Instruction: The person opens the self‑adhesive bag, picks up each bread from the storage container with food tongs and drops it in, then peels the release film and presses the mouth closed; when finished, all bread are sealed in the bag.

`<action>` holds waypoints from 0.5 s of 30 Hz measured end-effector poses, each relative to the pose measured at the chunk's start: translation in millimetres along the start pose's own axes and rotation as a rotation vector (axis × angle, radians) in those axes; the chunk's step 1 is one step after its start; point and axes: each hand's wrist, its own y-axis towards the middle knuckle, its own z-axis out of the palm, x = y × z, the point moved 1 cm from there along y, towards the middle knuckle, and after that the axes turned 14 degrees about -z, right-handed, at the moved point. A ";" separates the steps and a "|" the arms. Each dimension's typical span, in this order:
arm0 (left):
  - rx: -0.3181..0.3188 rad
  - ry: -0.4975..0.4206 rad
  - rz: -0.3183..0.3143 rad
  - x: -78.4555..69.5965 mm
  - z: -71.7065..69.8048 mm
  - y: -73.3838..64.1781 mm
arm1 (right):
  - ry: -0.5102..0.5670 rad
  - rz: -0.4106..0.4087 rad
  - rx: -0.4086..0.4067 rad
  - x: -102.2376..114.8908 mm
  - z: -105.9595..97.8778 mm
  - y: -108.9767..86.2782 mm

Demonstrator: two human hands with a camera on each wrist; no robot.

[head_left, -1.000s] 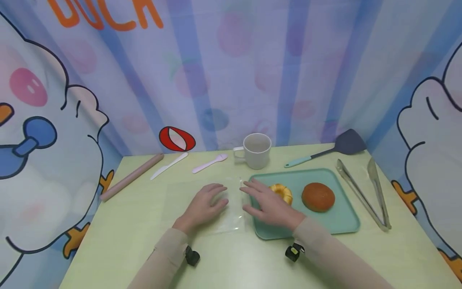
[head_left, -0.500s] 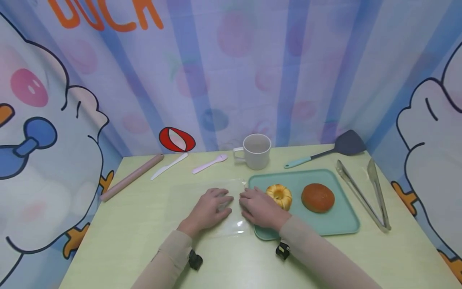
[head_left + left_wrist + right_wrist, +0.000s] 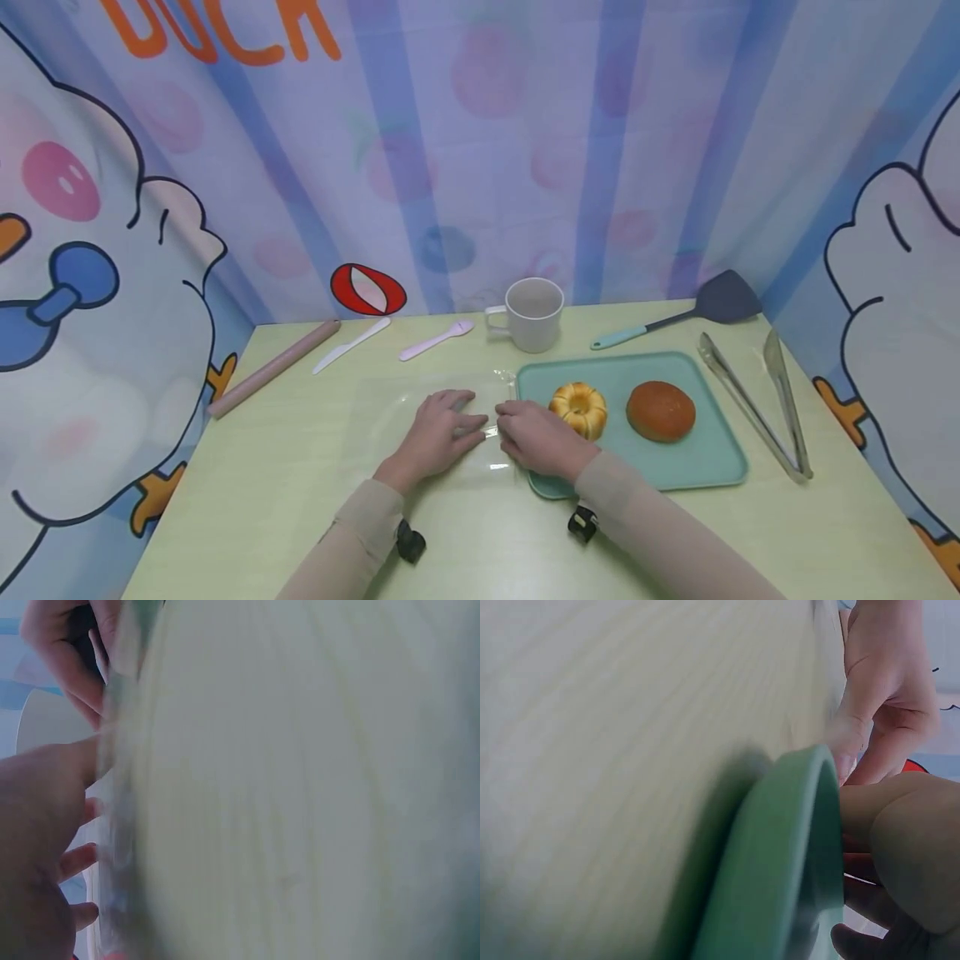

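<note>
In the head view, the left hand [image 3: 442, 429] lies over the clear plastic sheet [image 3: 390, 417] on the worktop [image 3: 262, 517], its fingers loosely spread, a little farther right than a second ago; the right hand [image 3: 540, 437], fanned out then, now has its fingers drawn together and bent at the sheet's right edge, showing more of the ring-shaped bread [image 3: 595, 417] on the green tray [image 3: 675, 462]. In the left wrist view, the left hand's fingers stand apart; in the right wrist view, whether the right hand pinches the sheet cannot be told.
</note>
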 end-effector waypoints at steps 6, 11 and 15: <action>-0.085 0.009 0.058 2.8 -0.5 1.8 | 0.021 0.007 -0.002 -1.8 3.7 -1.1; -0.017 0.007 0.035 9.7 -2.6 3.6 | 0.032 -0.002 -0.020 -2.1 3.4 -1.1; 0.103 -0.017 -0.009 12.9 -11.3 2.2 | 0.035 0.010 -0.008 -2.9 2.6 -0.2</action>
